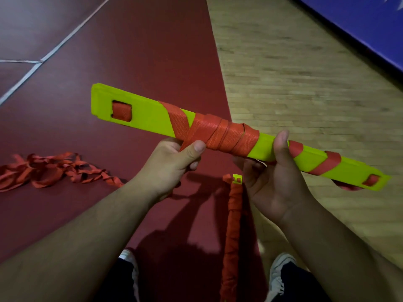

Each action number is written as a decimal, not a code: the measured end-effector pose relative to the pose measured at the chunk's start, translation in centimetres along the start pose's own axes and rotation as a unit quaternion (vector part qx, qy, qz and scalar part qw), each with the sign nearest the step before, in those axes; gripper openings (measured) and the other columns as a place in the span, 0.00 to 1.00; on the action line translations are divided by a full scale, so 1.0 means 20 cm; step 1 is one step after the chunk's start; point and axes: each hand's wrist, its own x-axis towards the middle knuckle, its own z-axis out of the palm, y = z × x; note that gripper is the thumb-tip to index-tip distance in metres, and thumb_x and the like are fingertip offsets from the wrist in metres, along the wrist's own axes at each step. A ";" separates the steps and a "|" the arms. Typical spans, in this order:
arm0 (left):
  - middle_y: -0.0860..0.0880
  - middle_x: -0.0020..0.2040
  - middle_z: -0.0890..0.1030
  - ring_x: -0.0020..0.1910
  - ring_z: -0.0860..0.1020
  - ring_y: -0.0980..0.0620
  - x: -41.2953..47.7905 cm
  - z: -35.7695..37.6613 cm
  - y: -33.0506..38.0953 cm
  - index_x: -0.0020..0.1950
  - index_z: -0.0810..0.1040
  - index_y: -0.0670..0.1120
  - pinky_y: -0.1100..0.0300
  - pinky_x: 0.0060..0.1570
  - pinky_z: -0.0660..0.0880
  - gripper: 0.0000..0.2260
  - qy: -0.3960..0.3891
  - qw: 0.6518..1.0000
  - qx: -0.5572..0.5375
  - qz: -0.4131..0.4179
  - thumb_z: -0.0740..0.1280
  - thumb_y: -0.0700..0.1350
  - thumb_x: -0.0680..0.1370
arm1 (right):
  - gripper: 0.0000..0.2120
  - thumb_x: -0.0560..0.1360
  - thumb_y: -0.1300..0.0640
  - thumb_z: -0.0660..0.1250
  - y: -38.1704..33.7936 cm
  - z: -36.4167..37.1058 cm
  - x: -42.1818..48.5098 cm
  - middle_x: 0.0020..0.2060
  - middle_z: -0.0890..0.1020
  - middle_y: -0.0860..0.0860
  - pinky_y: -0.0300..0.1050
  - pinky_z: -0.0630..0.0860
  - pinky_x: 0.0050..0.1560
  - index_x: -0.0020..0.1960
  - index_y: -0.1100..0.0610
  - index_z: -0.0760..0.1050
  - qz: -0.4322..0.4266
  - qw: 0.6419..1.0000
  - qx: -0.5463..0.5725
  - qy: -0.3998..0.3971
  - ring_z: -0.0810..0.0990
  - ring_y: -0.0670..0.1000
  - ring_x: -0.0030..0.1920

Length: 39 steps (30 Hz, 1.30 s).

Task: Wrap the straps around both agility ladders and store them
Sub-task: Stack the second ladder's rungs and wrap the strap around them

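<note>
Floor of a sports hall, seen from above: a dark red matte floor covering [141, 51] is filling the left and centre of the frame, with thin white lines [61, 43] crossing it at upper left. Pale wooden boards [305, 73] are occupying the right side, and a smooth blue panel [359, 25] is cutting across the upper right corner. Two agility ladders are showing. The first ladder [144, 114], a stack of flat, long yellow-green plastic rungs, is being held in mid-air across the centre of the frame, tilting down toward the right. Two rectangular slots are piercing its top rung, one near each end, with red webbing showing through each. A woven red strap [226, 134] is winding round it in overlapping turns at the middle and in two spaced diagonal turns toward the right end. The left hand [172, 162] is pinching the strap at the lower edge of the stack, thumb on top and fingers curled beneath. The right hand [274, 175] is gripping the first ladder from below, thumb pressing upright against its face. The second ladder [234, 214], covered almost wholly in red strap, is lying on the floor at lower centre between two shoes [281, 269]. One loose strap heap [54, 168], crumpled and twisted, is lying on the red covering at the left edge.
</note>
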 end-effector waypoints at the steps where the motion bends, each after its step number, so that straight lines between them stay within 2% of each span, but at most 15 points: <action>1: 0.42 0.31 0.68 0.31 0.65 0.39 0.00 0.00 -0.01 0.26 0.73 0.47 0.43 0.34 0.62 0.32 0.006 1.000 -0.012 -0.003 0.70 0.76 0.61 | 0.30 0.67 0.36 0.66 0.00 -0.01 0.00 0.35 0.77 0.55 0.37 0.78 0.29 0.56 0.60 0.79 0.000 1.000 -0.013 -0.010 0.85 0.51 0.35; 4: 0.48 0.27 0.67 0.31 0.63 0.35 0.02 0.02 -0.02 0.26 0.71 0.48 0.46 0.42 0.62 0.30 0.017 0.997 -0.068 -0.019 0.69 0.74 0.65 | 0.21 0.70 0.46 0.73 0.02 -0.02 0.02 0.43 0.81 0.54 0.40 0.78 0.35 0.57 0.56 0.76 -0.015 0.996 -0.066 -0.066 0.85 0.52 0.39; 7: 0.50 0.25 0.66 0.31 0.66 0.46 0.04 0.02 -0.02 0.27 0.68 0.49 0.61 0.30 0.67 0.26 0.032 0.991 -0.122 -0.041 0.65 0.68 0.73 | 0.16 0.66 0.52 0.78 0.01 -0.04 0.03 0.50 0.83 0.56 0.42 0.80 0.37 0.49 0.54 0.76 -0.029 0.989 -0.080 -0.122 0.87 0.55 0.43; 10: 0.48 0.26 0.64 0.30 0.68 0.49 0.03 0.01 -0.03 0.27 0.66 0.47 0.67 0.25 0.67 0.24 0.026 0.983 -0.166 -0.069 0.61 0.65 0.70 | 0.35 0.55 0.45 0.85 -0.02 -0.06 0.04 0.52 0.85 0.58 0.46 0.81 0.41 0.59 0.50 0.78 -0.041 0.983 -0.089 -0.156 0.86 0.54 0.43; 13: 0.48 0.26 0.64 0.30 0.68 0.50 0.02 0.00 -0.04 0.27 0.65 0.47 0.68 0.24 0.66 0.23 0.018 0.985 -0.153 -0.073 0.59 0.65 0.71 | 0.45 0.56 0.44 0.84 -0.03 -0.08 0.05 0.55 0.84 0.55 0.53 0.80 0.47 0.71 0.43 0.70 -0.072 0.970 -0.134 -0.192 0.86 0.57 0.47; 16: 0.49 0.25 0.64 0.28 0.69 0.51 0.02 0.00 -0.05 0.27 0.65 0.46 0.65 0.28 0.66 0.26 0.012 0.992 -0.115 -0.058 0.59 0.67 0.73 | 0.52 0.55 0.47 0.86 -0.02 -0.07 0.06 0.57 0.82 0.57 0.50 0.82 0.50 0.74 0.56 0.67 -0.063 0.977 -0.099 -0.177 0.85 0.58 0.53; 20: 0.51 0.24 0.65 0.26 0.64 0.53 0.04 0.00 -0.08 0.26 0.70 0.49 0.51 0.45 0.64 0.27 -0.024 0.995 -0.094 -0.023 0.56 0.65 0.77 | 0.40 0.53 0.51 0.87 -0.03 -0.08 0.06 0.54 0.83 0.56 0.50 0.83 0.50 0.61 0.59 0.76 -0.077 0.986 -0.023 -0.145 0.85 0.55 0.52; 22: 0.51 0.23 0.65 0.28 0.63 0.48 0.04 0.00 -0.08 0.27 0.74 0.49 0.53 0.43 0.67 0.27 -0.042 0.995 -0.090 -0.013 0.56 0.65 0.77 | 0.31 0.58 0.53 0.84 -0.04 -0.07 0.04 0.53 0.83 0.58 0.48 0.83 0.50 0.57 0.60 0.78 -0.072 0.990 -0.005 -0.123 0.85 0.55 0.51; 25: 0.51 0.22 0.65 0.31 0.61 0.44 0.05 0.01 -0.08 0.29 0.76 0.49 0.62 0.39 0.70 0.30 -0.066 0.993 -0.096 -0.012 0.62 0.76 0.69 | 0.18 0.68 0.53 0.71 -0.04 -0.06 0.02 0.47 0.84 0.57 0.43 0.84 0.43 0.55 0.60 0.77 -0.056 0.994 0.018 -0.088 0.86 0.53 0.44; 28: 0.46 0.28 0.65 0.24 0.61 0.52 0.05 0.01 -0.08 0.32 0.81 0.47 0.62 0.38 0.72 0.33 -0.071 0.988 -0.136 -0.021 0.66 0.78 0.61 | 0.20 0.68 0.52 0.69 -0.03 -0.04 0.01 0.47 0.85 0.58 0.41 0.83 0.39 0.56 0.61 0.78 -0.038 0.996 0.025 -0.076 0.86 0.55 0.43; 30: 0.42 0.38 0.68 0.22 0.60 0.57 0.06 0.00 -0.09 0.42 0.86 0.44 0.61 0.37 0.73 0.36 -0.068 0.984 -0.164 -0.027 0.69 0.77 0.60 | 0.23 0.69 0.52 0.69 -0.02 -0.04 0.00 0.51 0.84 0.61 0.40 0.83 0.38 0.60 0.62 0.77 -0.028 0.997 0.020 -0.072 0.85 0.58 0.47; 32: 0.42 0.33 0.67 0.23 0.60 0.58 0.06 -0.01 -0.10 0.50 0.85 0.42 0.60 0.39 0.72 0.38 -0.068 0.982 -0.174 -0.023 0.70 0.75 0.61 | 0.24 0.69 0.50 0.69 -0.02 -0.04 0.01 0.53 0.83 0.62 0.41 0.83 0.38 0.61 0.62 0.77 -0.023 0.997 0.008 -0.073 0.85 0.60 0.50; 35: 0.49 0.22 0.60 0.23 0.61 0.57 0.06 -0.01 -0.11 0.53 0.78 0.38 0.63 0.39 0.73 0.44 -0.038 0.982 -0.185 -0.029 0.75 0.74 0.56 | 0.24 0.70 0.45 0.67 -0.02 -0.05 0.01 0.47 0.85 0.62 0.42 0.84 0.41 0.58 0.62 0.79 -0.015 0.995 -0.040 -0.085 0.87 0.57 0.44; 37: 0.55 0.23 0.59 0.22 0.60 0.58 0.06 -0.01 -0.10 0.55 0.75 0.38 0.64 0.39 0.74 0.46 -0.028 0.979 -0.201 -0.025 0.77 0.73 0.54 | 0.26 0.69 0.41 0.65 -0.02 -0.06 0.02 0.45 0.86 0.61 0.42 0.82 0.41 0.56 0.61 0.79 -0.011 0.993 -0.073 -0.091 0.87 0.55 0.41; 39: 0.52 0.29 0.54 0.22 0.59 0.59 0.06 0.00 -0.10 0.53 0.77 0.41 0.64 0.38 0.73 0.42 -0.024 0.974 -0.224 -0.019 0.78 0.71 0.53 | 0.27 0.69 0.39 0.63 -0.01 -0.06 0.02 0.46 0.86 0.61 0.42 0.82 0.42 0.56 0.59 0.79 -0.007 0.992 -0.084 -0.093 0.87 0.54 0.42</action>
